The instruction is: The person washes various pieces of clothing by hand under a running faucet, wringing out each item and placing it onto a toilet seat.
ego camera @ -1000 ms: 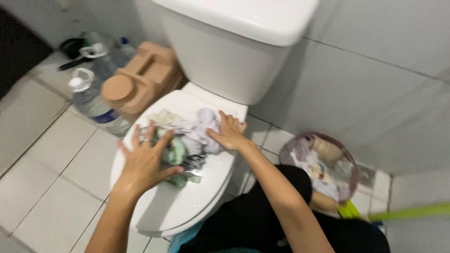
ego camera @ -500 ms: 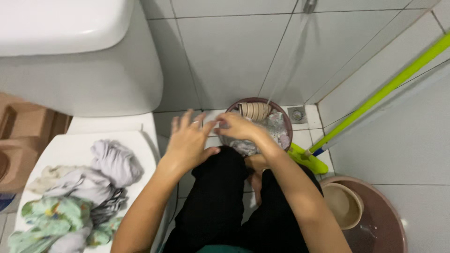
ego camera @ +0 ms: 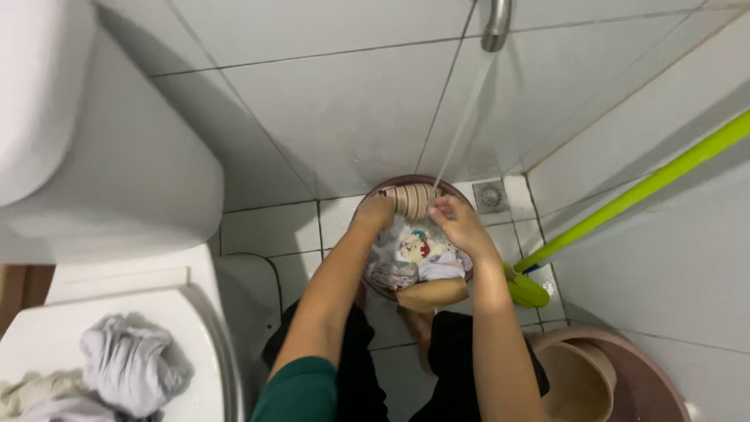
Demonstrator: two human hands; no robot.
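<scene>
Head view: striped cloth (ego camera: 412, 200) bunched, wet, between both hands, over basin (ego camera: 461, 190).

We have a single view, head-worn, looking steeply down from above our own arms at the tiled floor (ego camera: 266, 227) and wall corner. It faces forward past the knees to a round basin (ego camera: 461, 187) near frame centre, fairly close. The toilet lid (ego camera: 47, 344) sits at lower left, a green pole (ego camera: 641, 187) at right.
</scene>
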